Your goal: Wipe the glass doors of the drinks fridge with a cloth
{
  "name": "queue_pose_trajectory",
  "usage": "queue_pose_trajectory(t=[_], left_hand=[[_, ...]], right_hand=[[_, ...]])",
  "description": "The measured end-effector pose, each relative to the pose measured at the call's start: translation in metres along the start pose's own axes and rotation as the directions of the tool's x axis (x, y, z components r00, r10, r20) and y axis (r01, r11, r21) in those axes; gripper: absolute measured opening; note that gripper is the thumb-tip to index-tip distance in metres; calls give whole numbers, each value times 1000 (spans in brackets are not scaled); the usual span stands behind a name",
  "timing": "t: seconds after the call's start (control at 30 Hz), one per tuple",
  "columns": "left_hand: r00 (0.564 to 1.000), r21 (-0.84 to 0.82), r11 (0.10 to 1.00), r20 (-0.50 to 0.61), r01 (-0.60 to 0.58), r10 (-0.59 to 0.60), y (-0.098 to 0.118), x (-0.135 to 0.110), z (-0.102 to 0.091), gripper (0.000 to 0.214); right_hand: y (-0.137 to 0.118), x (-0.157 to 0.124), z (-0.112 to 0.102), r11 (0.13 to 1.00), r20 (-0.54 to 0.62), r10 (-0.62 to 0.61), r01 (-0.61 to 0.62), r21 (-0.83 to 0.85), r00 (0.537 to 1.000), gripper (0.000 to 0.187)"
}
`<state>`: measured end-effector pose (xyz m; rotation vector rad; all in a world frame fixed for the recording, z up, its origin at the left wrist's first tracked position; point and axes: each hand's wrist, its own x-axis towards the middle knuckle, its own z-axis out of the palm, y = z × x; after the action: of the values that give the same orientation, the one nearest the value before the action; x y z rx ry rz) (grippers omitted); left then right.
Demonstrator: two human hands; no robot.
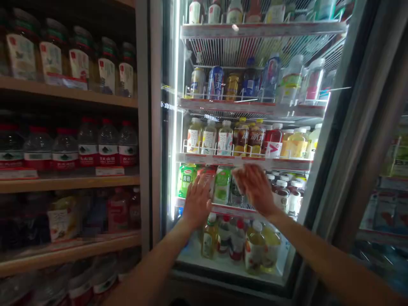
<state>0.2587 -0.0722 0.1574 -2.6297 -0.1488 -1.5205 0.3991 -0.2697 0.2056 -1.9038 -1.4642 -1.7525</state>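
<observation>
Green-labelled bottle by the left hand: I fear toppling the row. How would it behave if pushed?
Tall and narrow, the green-labelled bottle would probably tip rather than slide. Stocked on a cooler shelf, it is probably full and fairly heavy. Close neighbouring bottles may prop it.

bottles: glossy plastic | racks: white wire, probably metal | shelves: wood
</observation>
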Motion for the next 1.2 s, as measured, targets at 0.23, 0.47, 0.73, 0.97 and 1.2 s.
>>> queue_pose_trajectory(t=[0.23, 0.47, 0.73, 0.97, 1.2], left_hand=[[990, -20, 997, 117, 78, -75, 3, -18, -3, 61], [985, 20, 995, 140, 101, -103, -11, -40, 0, 60], [980, 70, 984, 107, 163, -170, -23, -49, 1, 63], [985, 74, 986, 75, 153, -158, -27, -55, 5, 61], [983, 41, 985, 63, 169, -172, -40, -68, 8, 62]], right_hand=[[-9, -4, 0, 994, -18, 103, -103, 31, 994, 42], [-41, -13, 14, 941, 114, -325, 309, 137, 939, 47], [-35, 22, 17, 995, 55, -80, 76, 71, 995, 46], [-47, 26, 25, 990, 56, -108, 102, 93, 993, 45], [-83, 11, 38, 887, 140, -430, 388, 249, 892, 49]])
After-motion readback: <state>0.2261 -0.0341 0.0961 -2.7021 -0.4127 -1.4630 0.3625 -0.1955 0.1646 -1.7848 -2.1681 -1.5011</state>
